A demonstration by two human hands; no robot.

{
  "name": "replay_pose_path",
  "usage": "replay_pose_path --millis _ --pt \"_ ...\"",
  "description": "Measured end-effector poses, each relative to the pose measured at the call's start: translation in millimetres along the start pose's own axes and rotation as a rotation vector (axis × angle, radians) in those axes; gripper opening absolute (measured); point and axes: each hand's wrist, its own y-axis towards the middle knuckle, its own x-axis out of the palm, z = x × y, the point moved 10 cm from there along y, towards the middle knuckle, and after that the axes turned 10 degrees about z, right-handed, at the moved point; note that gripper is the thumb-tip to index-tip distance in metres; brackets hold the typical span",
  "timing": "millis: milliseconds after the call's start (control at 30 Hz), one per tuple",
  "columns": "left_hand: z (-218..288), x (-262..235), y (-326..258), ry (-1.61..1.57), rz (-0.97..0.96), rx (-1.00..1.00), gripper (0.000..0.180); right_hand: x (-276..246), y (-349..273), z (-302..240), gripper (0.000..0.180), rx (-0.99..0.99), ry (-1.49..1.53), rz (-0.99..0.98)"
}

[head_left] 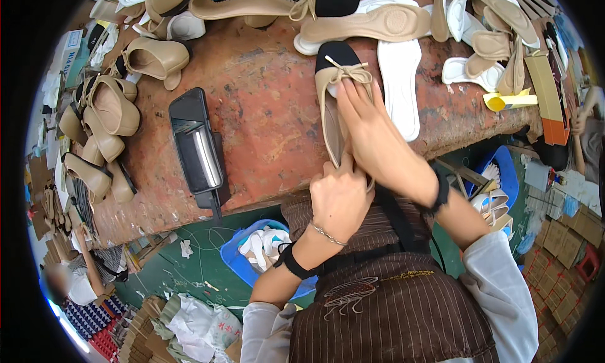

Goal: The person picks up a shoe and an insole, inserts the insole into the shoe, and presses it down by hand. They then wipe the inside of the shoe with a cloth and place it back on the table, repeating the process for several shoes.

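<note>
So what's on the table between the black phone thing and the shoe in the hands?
Nothing: in the head view only bare reddish table lies between the black device and the beige shoe.
</note>
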Motion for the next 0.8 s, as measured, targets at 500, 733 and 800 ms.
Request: replay_pose_path --millis 500,733,800 --pt "8 -9 3 -0.010 -0.012 0.003 0.040 62 26 23 0.019 0.015 -0.465 -0.294" --pt "-64 -102 -30 -0.473 0.028 0.026 0.029 -27 49 57 0.027 0.437 0.580 -0.284" --pt "-98 -161 -50 -0.573 -0.066 -0.023 0.030 -53 75 106 0.033 0.288 0.152 0.014"
